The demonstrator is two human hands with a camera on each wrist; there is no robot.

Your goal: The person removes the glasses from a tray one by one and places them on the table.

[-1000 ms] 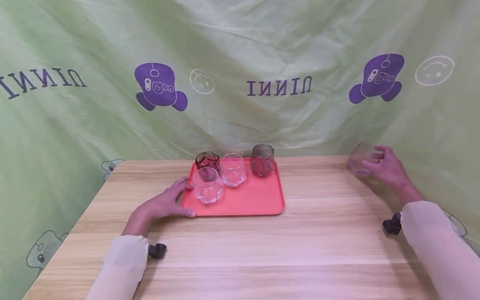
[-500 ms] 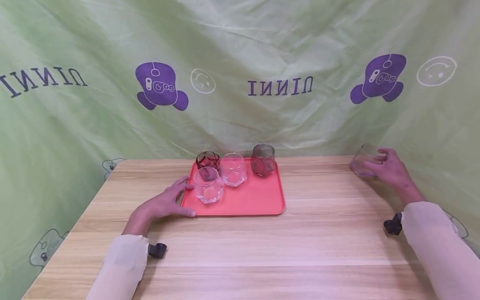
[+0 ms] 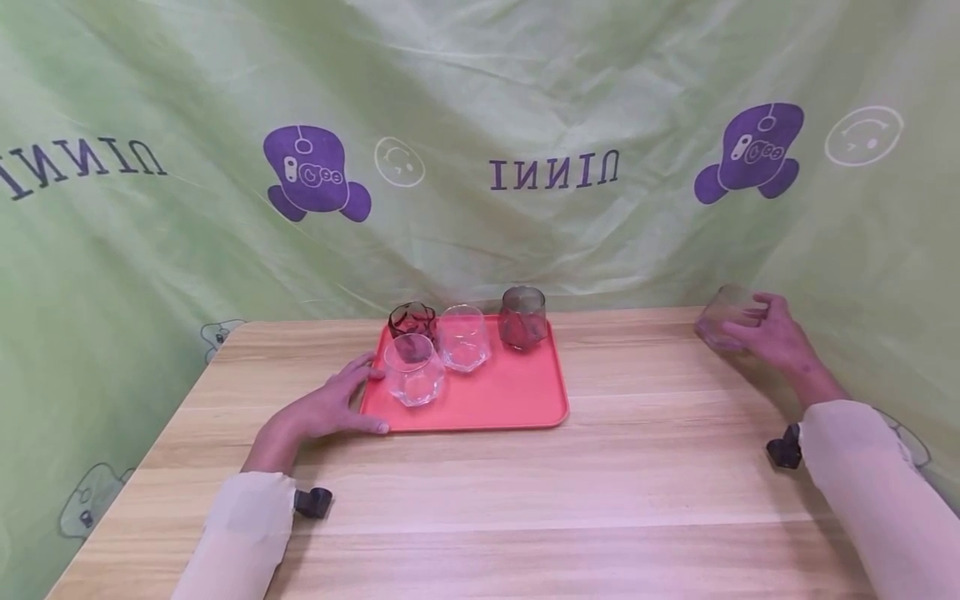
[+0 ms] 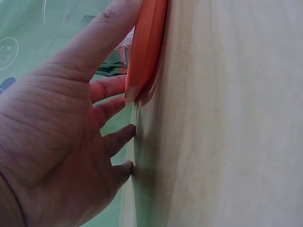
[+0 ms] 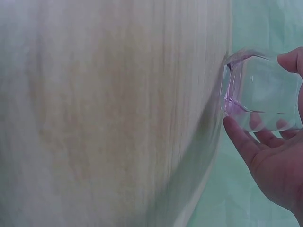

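Observation:
In the head view, my right hand (image 3: 772, 333) grips a clear drinking glass (image 3: 722, 318) at the far right of the table. The right wrist view has the glass (image 5: 262, 90) between thumb and fingers, its base at the tabletop; whether it touches cannot be told. My left hand (image 3: 326, 407) rests at the left front corner of a red tray (image 3: 506, 400), fingers spread and thumb at its front edge. On the tray stand two clear glasses (image 3: 415, 379) (image 3: 463, 342), a dark tinted glass (image 3: 412, 321) at the back left and a smoky grey glass (image 3: 523, 318) at the back right.
The wooden table (image 3: 525, 508) runs up to a green printed curtain (image 3: 450, 242) behind it and at both sides. Bare wood lies between the tray and the right-hand glass.
Hardly anything differs. My right hand keeps its grip on the clear glass at about the same place, and my left hand stays at the tray. The head view has shifted slightly.

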